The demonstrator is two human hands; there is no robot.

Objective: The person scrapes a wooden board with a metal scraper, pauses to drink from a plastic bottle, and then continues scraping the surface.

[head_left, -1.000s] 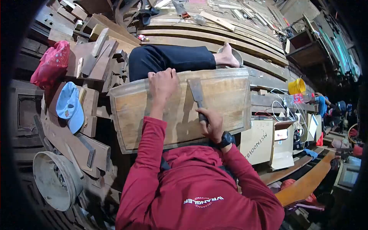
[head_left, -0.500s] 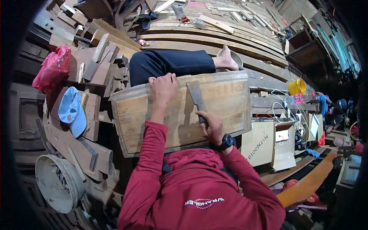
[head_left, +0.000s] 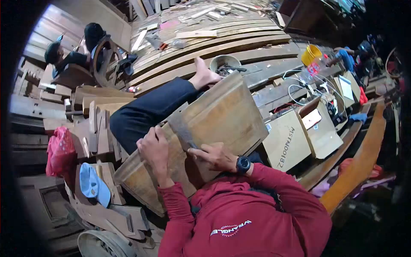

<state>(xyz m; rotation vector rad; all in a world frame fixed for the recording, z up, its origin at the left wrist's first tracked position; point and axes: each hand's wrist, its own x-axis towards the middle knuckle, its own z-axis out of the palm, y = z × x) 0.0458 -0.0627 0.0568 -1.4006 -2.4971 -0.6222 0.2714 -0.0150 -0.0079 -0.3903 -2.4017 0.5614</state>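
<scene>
A wooden panel (head_left: 227, 115) lies tilted across my lap. My left hand (head_left: 153, 150) rests on its left part, fingers bent over the upper edge and pressed together; whether they grip the edge is hard to tell. My right hand (head_left: 214, 156) is wrapped round the handle of a broad-bladed knife (head_left: 182, 132). The blade lies over the panel and points up and left, its tip close to the panel's upper edge, right of my left hand. The handle is mostly hidden in my fingers.
Left of me are a blue cap (head_left: 94, 185), a red bag (head_left: 61, 150) and a bucket (head_left: 100, 245). A bowl (head_left: 224, 63) stands beyond my foot. To the right are a cardboard box (head_left: 284, 141), cables and a yellow bucket (head_left: 311, 55). People sit at the far left.
The panel has turned, its right end now higher. The knife has moved left and its tip now lies near the upper edge. The view has swung, bringing seated people in at the left.
</scene>
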